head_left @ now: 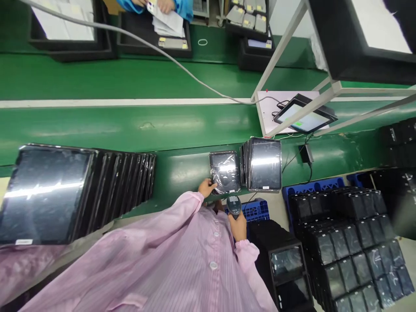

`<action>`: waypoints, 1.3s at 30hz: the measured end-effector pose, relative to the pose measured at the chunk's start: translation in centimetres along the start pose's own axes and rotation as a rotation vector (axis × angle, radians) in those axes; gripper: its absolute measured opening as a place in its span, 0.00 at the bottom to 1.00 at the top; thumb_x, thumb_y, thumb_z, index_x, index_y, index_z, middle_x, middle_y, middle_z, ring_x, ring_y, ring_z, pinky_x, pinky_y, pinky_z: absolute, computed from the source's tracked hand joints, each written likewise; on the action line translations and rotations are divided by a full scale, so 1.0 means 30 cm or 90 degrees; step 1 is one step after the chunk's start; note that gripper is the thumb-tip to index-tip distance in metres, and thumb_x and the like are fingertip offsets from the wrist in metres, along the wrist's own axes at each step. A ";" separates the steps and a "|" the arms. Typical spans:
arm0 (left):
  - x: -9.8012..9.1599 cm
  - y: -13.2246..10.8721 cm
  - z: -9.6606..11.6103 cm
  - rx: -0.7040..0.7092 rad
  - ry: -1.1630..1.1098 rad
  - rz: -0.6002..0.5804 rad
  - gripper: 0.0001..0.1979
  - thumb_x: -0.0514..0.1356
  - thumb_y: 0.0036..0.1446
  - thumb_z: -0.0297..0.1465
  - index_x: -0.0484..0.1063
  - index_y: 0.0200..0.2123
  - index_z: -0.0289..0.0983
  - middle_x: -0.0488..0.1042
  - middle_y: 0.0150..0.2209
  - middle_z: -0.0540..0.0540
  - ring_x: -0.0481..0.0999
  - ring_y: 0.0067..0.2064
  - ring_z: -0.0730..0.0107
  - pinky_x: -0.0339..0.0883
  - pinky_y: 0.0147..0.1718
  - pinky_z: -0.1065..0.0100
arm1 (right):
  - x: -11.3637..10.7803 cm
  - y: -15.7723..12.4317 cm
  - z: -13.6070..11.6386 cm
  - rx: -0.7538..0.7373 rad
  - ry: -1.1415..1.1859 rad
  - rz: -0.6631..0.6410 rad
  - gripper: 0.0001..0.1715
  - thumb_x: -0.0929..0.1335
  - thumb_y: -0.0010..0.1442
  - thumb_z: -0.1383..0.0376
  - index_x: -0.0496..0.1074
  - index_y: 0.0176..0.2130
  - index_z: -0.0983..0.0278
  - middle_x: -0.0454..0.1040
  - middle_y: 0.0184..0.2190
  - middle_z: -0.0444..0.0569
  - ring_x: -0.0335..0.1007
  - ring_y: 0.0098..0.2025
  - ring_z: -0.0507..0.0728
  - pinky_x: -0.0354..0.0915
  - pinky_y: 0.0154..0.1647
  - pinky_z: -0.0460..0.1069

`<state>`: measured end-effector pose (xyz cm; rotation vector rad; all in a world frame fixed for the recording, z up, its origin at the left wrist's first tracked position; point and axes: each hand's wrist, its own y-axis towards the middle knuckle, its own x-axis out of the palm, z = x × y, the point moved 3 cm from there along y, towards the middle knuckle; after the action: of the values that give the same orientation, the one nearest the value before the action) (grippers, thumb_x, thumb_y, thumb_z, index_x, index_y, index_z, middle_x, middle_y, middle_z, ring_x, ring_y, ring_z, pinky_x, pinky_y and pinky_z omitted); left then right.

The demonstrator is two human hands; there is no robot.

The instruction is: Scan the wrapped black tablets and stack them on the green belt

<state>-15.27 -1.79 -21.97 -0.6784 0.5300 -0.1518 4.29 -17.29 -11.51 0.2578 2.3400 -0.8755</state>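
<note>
My left hand (207, 188) has its thumb over the lower left edge of a film-wrapped screen panel (225, 170), gripping it on the green bench. A dark handheld barcode scanner (234, 205) is in my right hand (238, 226), its head close to the panel's lower edge, where a small white label shows. Immediately right of that panel stands a stack of similar screen panels (266, 164), also labelled at the bottom. To my left, a long leaning row of screen panels (48, 195) reaches along the bench edge.
A lit tablet (303, 115) sits on a white board under a metal rack (286, 43). A grey cable (182, 67) crosses the view. Black trays of panels (338, 242) fill the floor right, near blue pallets (256, 210). Across the bench, a co-worker's hands (165, 5) handle white sheets.
</note>
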 end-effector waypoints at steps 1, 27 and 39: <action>0.010 0.000 -0.002 -0.004 -0.001 0.002 0.18 0.69 0.57 0.38 0.72 0.45 0.35 0.80 0.46 0.38 0.81 0.47 0.57 0.69 0.47 0.65 | -0.003 0.004 0.001 -0.001 0.000 0.002 0.25 0.66 0.57 0.52 0.75 0.46 0.66 0.82 0.40 0.58 0.78 0.43 0.67 0.66 0.45 0.54; 0.027 0.114 0.019 -0.067 -0.033 0.077 0.23 0.76 0.44 0.41 0.77 0.40 0.34 0.82 0.44 0.36 0.80 0.49 0.49 0.66 0.42 0.64 | -0.024 -0.003 0.042 0.007 0.034 0.018 0.20 0.68 0.55 0.52 0.74 0.41 0.63 0.82 0.38 0.55 0.77 0.42 0.65 0.65 0.46 0.53; 0.062 0.110 -0.015 -0.112 -0.229 0.115 0.18 0.75 0.41 0.41 0.79 0.32 0.36 0.80 0.31 0.45 0.80 0.36 0.61 0.70 0.35 0.67 | -0.031 -0.001 0.046 0.002 0.052 0.009 0.21 0.68 0.57 0.50 0.74 0.39 0.65 0.81 0.36 0.55 0.76 0.39 0.63 0.66 0.43 0.53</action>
<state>-14.02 -0.07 -25.14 -0.8046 0.2566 0.1868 5.70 -18.17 -11.74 0.3161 2.4086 -0.8778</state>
